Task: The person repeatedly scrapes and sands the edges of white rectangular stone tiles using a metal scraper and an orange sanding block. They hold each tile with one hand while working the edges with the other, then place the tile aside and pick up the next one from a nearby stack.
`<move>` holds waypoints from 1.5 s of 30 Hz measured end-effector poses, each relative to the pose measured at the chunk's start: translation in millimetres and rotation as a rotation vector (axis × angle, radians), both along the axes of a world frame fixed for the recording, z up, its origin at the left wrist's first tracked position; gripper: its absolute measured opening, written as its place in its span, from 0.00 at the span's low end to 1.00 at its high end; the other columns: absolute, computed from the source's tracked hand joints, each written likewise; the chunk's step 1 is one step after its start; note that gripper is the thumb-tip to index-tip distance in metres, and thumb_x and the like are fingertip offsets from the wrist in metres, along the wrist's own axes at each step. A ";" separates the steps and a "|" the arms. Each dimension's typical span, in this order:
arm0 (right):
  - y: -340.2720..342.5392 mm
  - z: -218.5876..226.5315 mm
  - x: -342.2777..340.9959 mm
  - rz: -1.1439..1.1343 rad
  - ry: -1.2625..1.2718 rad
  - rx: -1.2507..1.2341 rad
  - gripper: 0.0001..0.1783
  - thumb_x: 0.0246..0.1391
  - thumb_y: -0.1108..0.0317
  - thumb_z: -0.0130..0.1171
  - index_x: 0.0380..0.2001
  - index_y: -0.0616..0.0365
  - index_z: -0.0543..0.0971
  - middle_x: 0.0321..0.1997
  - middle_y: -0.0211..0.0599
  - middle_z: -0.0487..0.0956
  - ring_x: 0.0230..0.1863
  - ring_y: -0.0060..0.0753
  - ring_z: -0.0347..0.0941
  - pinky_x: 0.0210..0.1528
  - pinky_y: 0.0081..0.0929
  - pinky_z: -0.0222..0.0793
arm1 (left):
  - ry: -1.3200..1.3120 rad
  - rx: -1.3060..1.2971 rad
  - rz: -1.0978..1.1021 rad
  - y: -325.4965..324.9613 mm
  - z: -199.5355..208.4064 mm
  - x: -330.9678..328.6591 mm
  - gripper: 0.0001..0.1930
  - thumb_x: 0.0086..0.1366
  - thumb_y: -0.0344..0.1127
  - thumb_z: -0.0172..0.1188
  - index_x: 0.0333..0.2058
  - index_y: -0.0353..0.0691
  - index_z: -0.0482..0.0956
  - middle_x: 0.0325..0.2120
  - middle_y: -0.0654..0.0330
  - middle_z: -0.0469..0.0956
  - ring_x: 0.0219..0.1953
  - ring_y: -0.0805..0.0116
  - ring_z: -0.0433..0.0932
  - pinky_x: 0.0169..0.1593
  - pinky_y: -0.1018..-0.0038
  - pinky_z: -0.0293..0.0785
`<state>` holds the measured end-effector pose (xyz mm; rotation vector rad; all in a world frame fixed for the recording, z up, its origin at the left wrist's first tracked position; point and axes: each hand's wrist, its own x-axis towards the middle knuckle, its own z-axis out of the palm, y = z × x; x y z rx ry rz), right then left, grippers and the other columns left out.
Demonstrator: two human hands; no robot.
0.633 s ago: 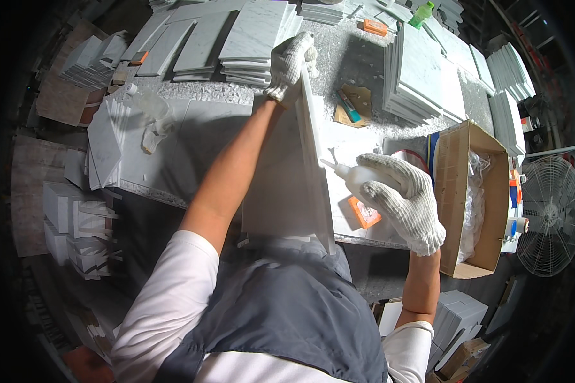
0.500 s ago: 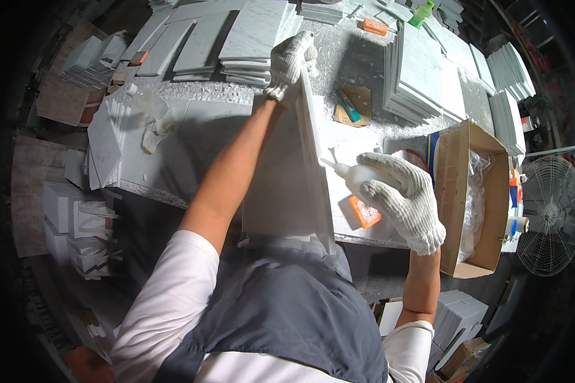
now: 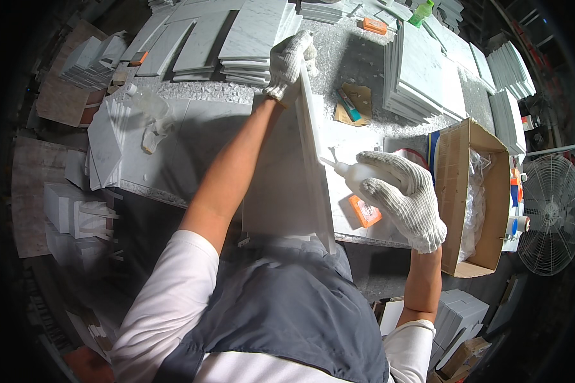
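Note:
A pale stone tile stands on its edge in front of me, its narrow side facing up. My left hand, in a white knit glove, grips the tile's far top corner. In my gloved right hand is a small white squeeze bottle with a thin nozzle, held tilted. The nozzle tip is at the tile's right side, touching or very close; I cannot tell which. Below the bottle, an orange packet lies on the white-topped table.
Stacked marble tiles line the back, with another stack at the right. A teal-handled tool rests on cardboard. At right stand an open carton with clear plastic and a fan. A clear bottle lies left.
Almost nothing differs. My right hand and the squeeze bottle have shifted very slightly; my left hand keeps its hold on the tile.

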<state>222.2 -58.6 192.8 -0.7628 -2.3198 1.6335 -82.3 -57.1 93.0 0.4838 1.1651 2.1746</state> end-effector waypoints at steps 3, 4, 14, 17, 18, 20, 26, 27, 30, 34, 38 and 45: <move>0.0 1.3 0.6 0.002 -0.031 0.013 0.29 0.51 0.57 0.71 0.52 0.66 0.82 0.45 0.41 0.85 0.46 0.29 0.81 0.53 0.29 0.76 | 0.008 0.003 -0.007 0.4 -0.8 -0.8 0.07 0.71 0.36 0.59 0.38 0.39 0.79 0.20 0.66 0.70 0.16 0.74 0.68 0.21 0.72 0.71; -0.3 1.8 0.9 0.008 -0.026 0.039 0.29 0.50 0.57 0.71 0.52 0.66 0.82 0.44 0.41 0.85 0.46 0.28 0.81 0.53 0.29 0.76 | 0.016 0.000 -0.002 0.5 -1.4 -0.9 0.07 0.71 0.36 0.59 0.38 0.39 0.79 0.20 0.65 0.70 0.16 0.74 0.68 0.21 0.72 0.71; -4.3 7.5 6.8 -0.009 -0.044 -0.065 0.28 0.50 0.59 0.71 0.50 0.67 0.82 0.45 0.41 0.85 0.47 0.28 0.80 0.55 0.29 0.75 | 0.046 0.001 0.017 0.8 -1.7 0.3 0.08 0.71 0.37 0.58 0.38 0.39 0.79 0.20 0.65 0.71 0.16 0.75 0.68 0.21 0.72 0.72; -4.9 6.9 7.5 -0.009 -0.032 -0.075 0.27 0.50 0.60 0.71 0.50 0.66 0.82 0.46 0.41 0.85 0.47 0.28 0.80 0.55 0.30 0.75 | 0.003 0.040 0.007 -0.4 -1.1 1.3 0.08 0.67 0.37 0.65 0.38 0.39 0.82 0.20 0.66 0.75 0.16 0.78 0.69 0.19 0.76 0.67; -5.4 6.4 7.6 -0.008 -0.028 -0.075 0.27 0.50 0.60 0.71 0.50 0.66 0.82 0.45 0.41 0.85 0.47 0.28 0.80 0.55 0.30 0.75 | 0.015 0.062 0.002 -0.7 -1.2 1.6 0.08 0.67 0.37 0.65 0.38 0.39 0.82 0.20 0.66 0.75 0.15 0.78 0.69 0.19 0.77 0.67; -6.1 5.8 8.0 -0.016 -0.025 -0.088 0.27 0.50 0.60 0.71 0.50 0.66 0.83 0.45 0.41 0.85 0.47 0.28 0.80 0.55 0.30 0.74 | 0.010 0.071 0.013 -0.5 -1.7 2.5 0.07 0.67 0.36 0.65 0.37 0.40 0.82 0.20 0.66 0.74 0.15 0.78 0.68 0.18 0.77 0.67; -6.6 7.1 8.4 -0.022 -0.044 -0.133 0.28 0.50 0.59 0.72 0.50 0.66 0.83 0.45 0.41 0.85 0.47 0.28 0.80 0.55 0.29 0.74 | 0.009 0.072 0.005 -1.1 -1.6 2.9 0.06 0.67 0.36 0.64 0.38 0.40 0.82 0.20 0.66 0.74 0.15 0.77 0.68 0.18 0.76 0.66; -6.3 7.7 8.2 -0.016 -0.046 -0.115 0.28 0.50 0.59 0.72 0.50 0.66 0.83 0.45 0.41 0.85 0.47 0.28 0.80 0.55 0.29 0.74 | 0.006 0.070 0.004 -0.9 -1.4 2.7 0.07 0.67 0.36 0.64 0.38 0.40 0.82 0.20 0.66 0.74 0.15 0.77 0.68 0.18 0.76 0.66; -6.2 9.1 7.6 -0.012 -0.036 -0.129 0.28 0.50 0.59 0.72 0.50 0.66 0.82 0.45 0.41 0.85 0.47 0.28 0.80 0.55 0.29 0.74 | -0.004 0.055 0.008 0.1 -1.4 1.6 0.08 0.67 0.36 0.65 0.40 0.40 0.82 0.20 0.65 0.74 0.15 0.77 0.68 0.18 0.76 0.66; -7.7 11.1 8.5 -0.024 -0.060 -0.108 0.28 0.49 0.59 0.72 0.51 0.66 0.82 0.45 0.41 0.85 0.47 0.28 0.80 0.54 0.29 0.75 | -0.021 0.029 0.013 1.0 -2.2 0.1 0.09 0.66 0.36 0.65 0.41 0.39 0.82 0.20 0.65 0.75 0.16 0.77 0.68 0.19 0.76 0.67; -8.0 8.2 13.5 -0.081 -0.020 -0.228 0.33 0.48 0.56 0.73 0.52 0.67 0.81 0.48 0.42 0.84 0.51 0.30 0.79 0.57 0.31 0.73 | -0.021 0.036 -0.001 0.0 -0.1 0.3 0.09 0.66 0.36 0.65 0.41 0.39 0.82 0.20 0.65 0.74 0.16 0.77 0.68 0.19 0.76 0.67; -13.9 -37.2 49.9 -0.274 0.268 -0.391 0.46 0.49 0.63 0.71 0.68 0.70 0.64 0.58 0.44 0.77 0.52 0.30 0.77 0.49 0.27 0.76 | -0.021 0.044 -0.025 -1.0 -0.2 -0.9 0.07 0.67 0.37 0.63 0.35 0.41 0.80 0.19 0.67 0.71 0.16 0.77 0.66 0.19 0.76 0.65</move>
